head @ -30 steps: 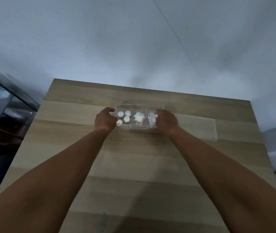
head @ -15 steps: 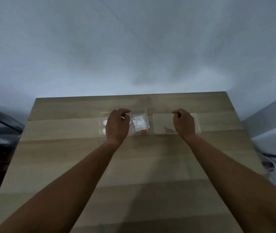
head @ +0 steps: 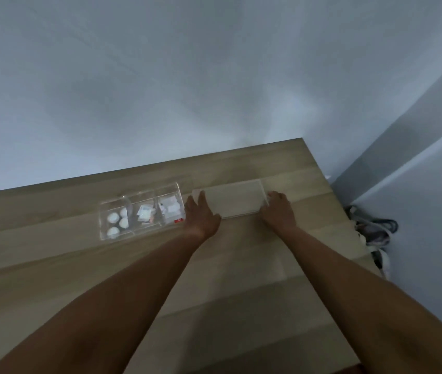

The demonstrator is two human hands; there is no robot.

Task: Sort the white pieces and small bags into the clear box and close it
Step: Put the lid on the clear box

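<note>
The clear box (head: 105,223) lies open on the wooden table, split into three compartments. Its left compartment holds several round white pieces (head: 113,218). Small bags (head: 145,213) fill the middle compartment, and more bags (head: 170,209) lie in the right one. To the right of the box the flat clear lid (head: 234,200) rests on the table. My left hand (head: 201,214) touches the lid's left end with fingers spread. My right hand (head: 277,209) is at the lid's right end with fingers curled on its edge.
The wooden table (head: 214,279) ends close behind the box and just right of the lid. Grey cables and a white power strip (head: 373,233) lie on the floor past the right edge. A pale wall rises behind.
My view swung right. Both hands left the box and moved right to the two ends of the lid.
</note>
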